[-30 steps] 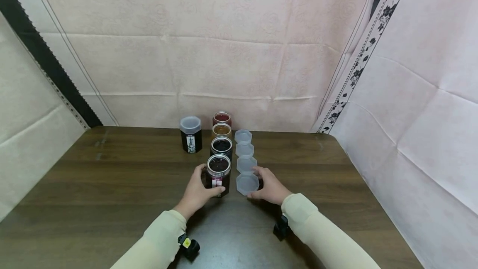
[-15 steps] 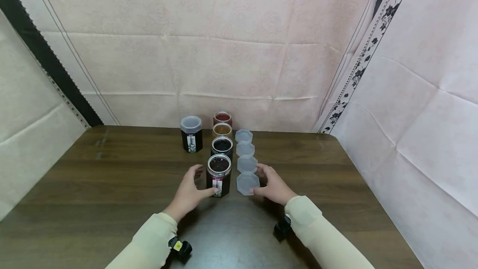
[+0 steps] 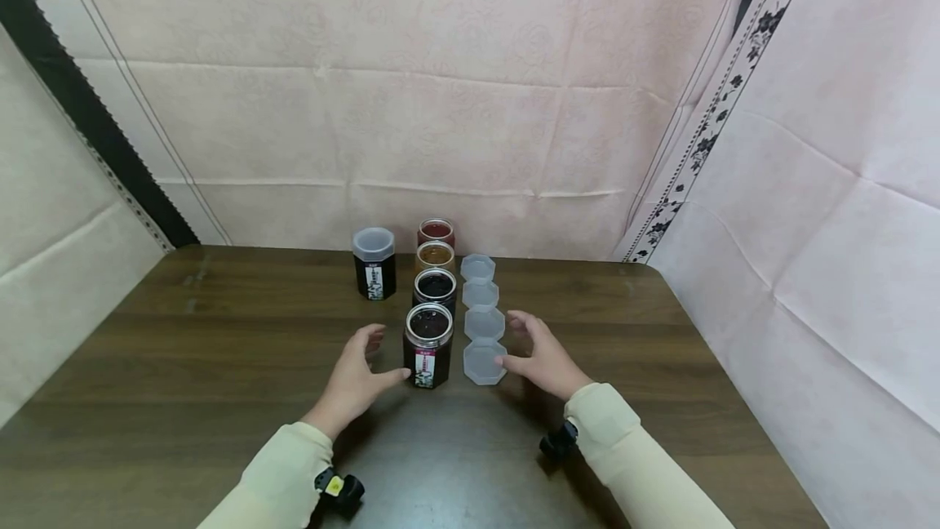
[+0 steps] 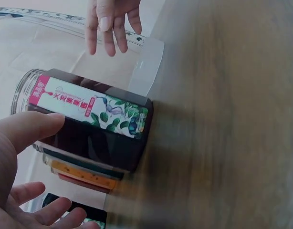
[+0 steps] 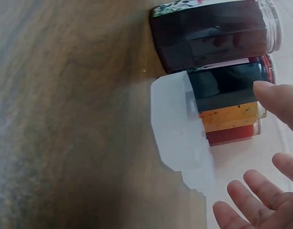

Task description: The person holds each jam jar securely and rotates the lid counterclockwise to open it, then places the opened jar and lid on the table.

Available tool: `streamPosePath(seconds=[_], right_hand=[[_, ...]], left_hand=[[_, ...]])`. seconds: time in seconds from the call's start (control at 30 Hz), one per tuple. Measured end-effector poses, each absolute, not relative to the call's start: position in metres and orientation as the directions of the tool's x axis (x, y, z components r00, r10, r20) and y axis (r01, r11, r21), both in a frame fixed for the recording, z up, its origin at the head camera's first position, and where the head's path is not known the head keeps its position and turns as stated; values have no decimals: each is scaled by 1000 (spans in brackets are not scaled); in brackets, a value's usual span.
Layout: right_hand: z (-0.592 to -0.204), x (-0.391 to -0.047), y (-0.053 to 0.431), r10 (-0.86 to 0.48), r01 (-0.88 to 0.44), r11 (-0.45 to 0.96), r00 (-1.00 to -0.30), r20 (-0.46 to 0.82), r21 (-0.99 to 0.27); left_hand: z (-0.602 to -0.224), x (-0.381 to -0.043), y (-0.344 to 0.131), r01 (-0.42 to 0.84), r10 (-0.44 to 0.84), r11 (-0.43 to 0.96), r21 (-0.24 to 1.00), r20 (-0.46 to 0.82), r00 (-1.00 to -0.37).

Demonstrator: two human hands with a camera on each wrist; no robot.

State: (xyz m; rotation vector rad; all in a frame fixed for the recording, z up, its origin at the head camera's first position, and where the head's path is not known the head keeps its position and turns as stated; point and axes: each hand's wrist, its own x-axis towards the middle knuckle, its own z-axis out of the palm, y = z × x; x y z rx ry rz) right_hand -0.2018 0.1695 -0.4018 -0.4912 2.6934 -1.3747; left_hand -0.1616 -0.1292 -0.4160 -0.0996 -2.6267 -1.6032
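Note:
A lidless jar (image 3: 426, 340) of dark purple-black contents stands nearest in a line of jars, its pink and white label (image 4: 84, 102) facing the person. To its left is my left hand (image 3: 350, 382), fingers spread and holding nothing, thumb tip right at the jar's side. On the right, an octagonal translucent plastic lid (image 3: 484, 364) lies at the near end of a row of several such lids. My right hand (image 3: 545, 359) is beside it with loosely bent fingers apart, its thumb tip at the lid's right edge.
Behind the near jar stand another dark open jar (image 3: 434, 291), an orange-brown one (image 3: 436, 257) and a red one (image 3: 436, 233). A capped dark jar (image 3: 374, 277) stands at the back left. Cloth (image 3: 455, 121) hangs behind the wooden table (image 3: 220, 398).
My left hand has let go of the near jar and drawn back to the left. My right hand has loosened from the near lid and shifted slightly right.

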Motion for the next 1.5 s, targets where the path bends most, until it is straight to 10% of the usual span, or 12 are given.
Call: streamPosePath(seconds=[1.5], right_hand=[[-350, -208, 172, -344, -279, 601, -936, 72, -749]], left_hand=[[-398, -174, -169, 55, -102, 535, 843, 130, -986]])
